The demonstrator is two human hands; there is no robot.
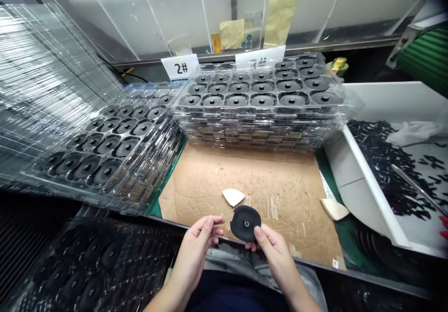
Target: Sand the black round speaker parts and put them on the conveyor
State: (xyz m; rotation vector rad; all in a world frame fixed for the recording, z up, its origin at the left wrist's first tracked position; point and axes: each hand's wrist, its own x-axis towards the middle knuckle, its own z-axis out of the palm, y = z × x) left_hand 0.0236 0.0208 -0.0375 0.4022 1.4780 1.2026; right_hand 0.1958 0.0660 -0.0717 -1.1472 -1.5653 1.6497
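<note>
A round black plastic disc [242, 222] with a small raised ring at its centre is held over the front edge of the cardboard. My right hand [271, 244] grips its lower right rim, thumb on top and fingers underneath. At the disc's left edge a small notch or tab shows. My left hand [200, 237] is just left of the disc, apart from it, with its fingers loosely parted and nothing visible in them. Behind the disc, a white wedge-shaped piece [233, 196] lies on the cardboard sheet [199, 172].
Clear trays of black discs are stacked at the back [259, 111] and on the left [140, 162]. On the right stands a white bin [367, 190] with small black pieces [388, 162] and a metal rod [416, 186]. Another pale wedge [334, 209] lies beside it.
</note>
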